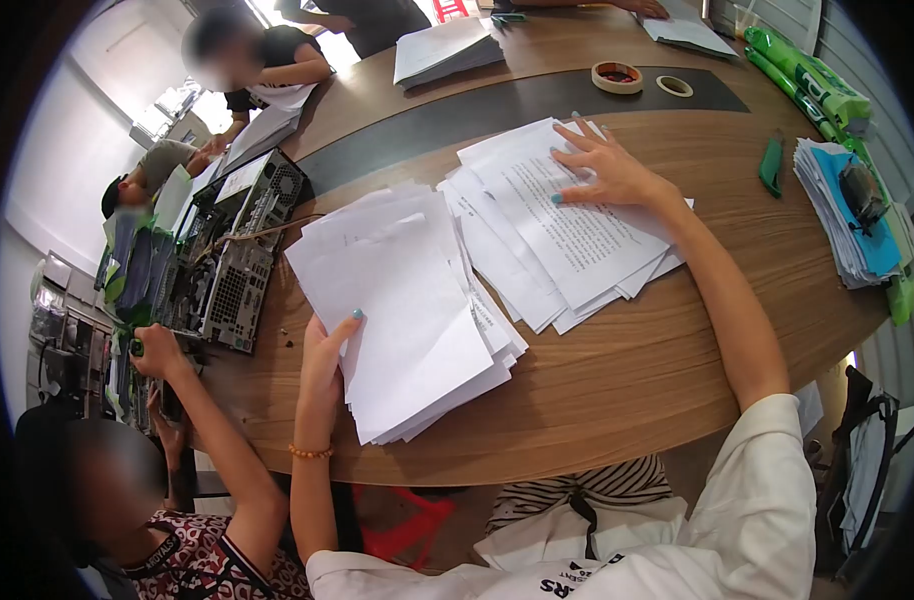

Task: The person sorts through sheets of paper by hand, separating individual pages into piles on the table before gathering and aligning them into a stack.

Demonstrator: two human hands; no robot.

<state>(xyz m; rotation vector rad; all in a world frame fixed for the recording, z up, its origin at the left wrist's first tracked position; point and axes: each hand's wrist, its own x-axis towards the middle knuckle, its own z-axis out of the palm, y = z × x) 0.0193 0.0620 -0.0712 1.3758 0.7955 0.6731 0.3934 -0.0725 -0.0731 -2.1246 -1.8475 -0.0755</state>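
Note:
My left hand (pixel 325 366) grips the near left edge of a loose stack of mostly blank-faced white paper (pixel 402 310), thumb on top and fingers hidden underneath. To the right, a fanned pile of printed sheets (pixel 577 245) lies on the wooden table (pixel 617 370). Spread flat over the upper part of that pile is my right hand (pixel 607 172), its fingers apart and touching the top page. The two stacks lie side by side, their edges close together.
An opened computer case (pixel 252 270) stands at the left, near a co-worker's hand (pixel 157 350). Beyond the pages are a brown tape roll (pixel 617 78), a masking tape roll (pixel 674 87) and another paper stack (pixel 447 55). A green cutter (pixel 771 165) and a paper bundle (pixel 827 215) lie right.

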